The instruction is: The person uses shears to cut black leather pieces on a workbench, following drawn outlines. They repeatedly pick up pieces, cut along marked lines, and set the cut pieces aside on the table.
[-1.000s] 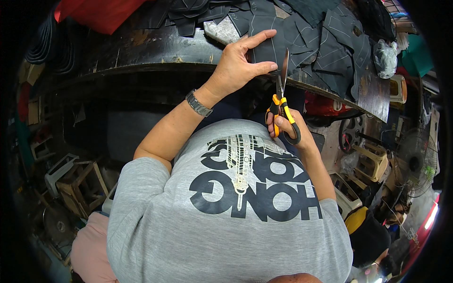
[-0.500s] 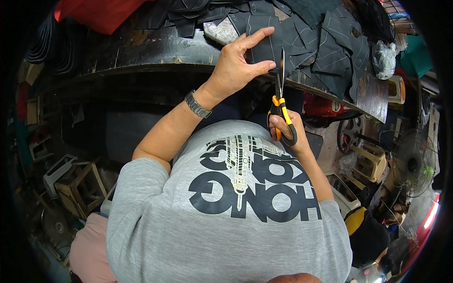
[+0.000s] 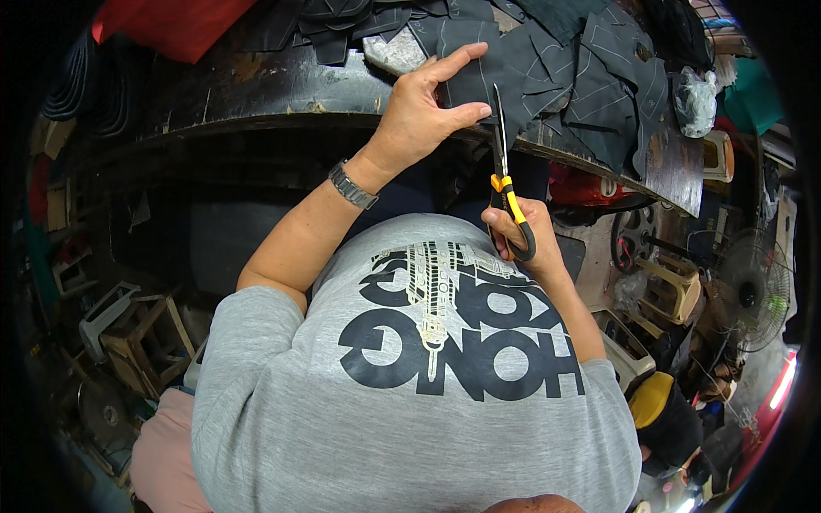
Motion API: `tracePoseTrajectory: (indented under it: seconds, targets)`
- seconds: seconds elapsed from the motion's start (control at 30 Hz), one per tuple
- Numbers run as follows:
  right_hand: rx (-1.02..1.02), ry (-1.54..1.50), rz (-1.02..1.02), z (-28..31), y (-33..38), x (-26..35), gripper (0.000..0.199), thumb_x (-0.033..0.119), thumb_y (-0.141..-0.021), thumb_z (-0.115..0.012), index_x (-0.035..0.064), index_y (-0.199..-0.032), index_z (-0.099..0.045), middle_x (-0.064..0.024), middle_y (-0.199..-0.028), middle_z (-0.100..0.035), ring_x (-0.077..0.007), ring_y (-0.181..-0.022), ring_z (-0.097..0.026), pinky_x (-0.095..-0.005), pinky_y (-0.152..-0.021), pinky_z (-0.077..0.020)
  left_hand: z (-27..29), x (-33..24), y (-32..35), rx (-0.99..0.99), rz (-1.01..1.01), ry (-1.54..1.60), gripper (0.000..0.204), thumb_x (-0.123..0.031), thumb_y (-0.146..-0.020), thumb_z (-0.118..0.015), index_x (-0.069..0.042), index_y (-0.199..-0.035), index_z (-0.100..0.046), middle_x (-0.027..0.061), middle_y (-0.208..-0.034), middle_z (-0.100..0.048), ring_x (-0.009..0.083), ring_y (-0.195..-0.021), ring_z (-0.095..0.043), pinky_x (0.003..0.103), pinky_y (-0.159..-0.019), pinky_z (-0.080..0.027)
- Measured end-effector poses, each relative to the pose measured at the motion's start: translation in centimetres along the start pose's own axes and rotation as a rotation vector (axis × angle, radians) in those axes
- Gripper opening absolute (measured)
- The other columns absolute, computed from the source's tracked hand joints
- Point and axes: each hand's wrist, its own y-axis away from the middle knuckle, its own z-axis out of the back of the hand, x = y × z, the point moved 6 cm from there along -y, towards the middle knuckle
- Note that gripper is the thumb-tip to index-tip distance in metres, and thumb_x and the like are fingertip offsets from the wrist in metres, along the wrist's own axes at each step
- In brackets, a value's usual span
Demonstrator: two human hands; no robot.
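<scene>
Both forearms reach forward to the workbench edge. My left hand [image 3: 428, 103], with a metal-banded watch [image 3: 352, 185] on its wrist, holds a black sheet piece [image 3: 469, 81] marked with a pale line. Its thumb and index finger lie spread over the piece; the other fingers are mostly hidden. My right hand [image 3: 523, 229] is closed round the handles of a pair of scissors [image 3: 506, 184] with yellow and black grips. The blades point away from me, their tips just right of my left thumb, against the black material. Whether they bite into it I cannot tell.
More chalk-marked black pieces [image 3: 603, 94] cover the right of the dark workbench [image 3: 282, 109], with others stacked at the back. A pale block [image 3: 395, 53] lies beside my left hand. Red material [image 3: 167, 26] sits far left. Stools [image 3: 145, 342] and a fan [image 3: 753, 295] stand around me.
The scissors have swung so their tips lean further left, towards my left thumb. My left hand has shifted slightly left and away in the picture, still at the same piece.
</scene>
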Motion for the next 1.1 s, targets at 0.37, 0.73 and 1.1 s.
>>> tracePoseTrajectory:
  seconds: [0.37,0.73,1.1]
  targets:
    - [0.100,-0.055,0.131,0.0,-1.7,1.9,0.045,0.045,-0.082,-0.075,0.0034,-0.078,-0.059,-0.0030,-0.059,-0.054,-0.0104,-0.048,-0.053,-0.0237,-0.045,-0.0430,-0.9,-0.7,0.8,0.041,0.090,0.217,0.075,0.002,-0.081,-0.074,-0.005,-0.147,-0.038,0.0112,-0.145,-0.046,0.0116,-0.103,-0.062,0.025,-0.079,-0.060]
    - [0.013,0.000,0.040,-0.1,-0.9,1.3,0.036,0.030,-0.083,-0.079,0.0056,-0.069,-0.057,0.0004,-0.051,-0.050,-0.0070,-0.038,-0.047,-0.0212,-0.038,-0.0357,0.8,0.5,-0.5,0.070,0.125,0.110,0.057,-0.003,-0.085,-0.073,-0.005,-0.138,-0.053,0.0084,-0.130,-0.060,0.0100,-0.100,-0.064,0.023,-0.082,-0.057]
    - [0.173,-0.089,0.135,-0.7,-1.9,2.4,0.045,0.046,-0.085,-0.071,0.0026,-0.077,-0.060,-0.0056,-0.064,-0.058,-0.0124,-0.050,-0.056,-0.0231,-0.046,-0.0439,0.0,-0.8,-1.0,0.147,-0.005,0.112,0.067,-0.003,-0.081,-0.075,-0.009,-0.142,-0.049,0.0105,-0.137,-0.056,0.0142,-0.114,-0.059,0.027,-0.100,-0.047]
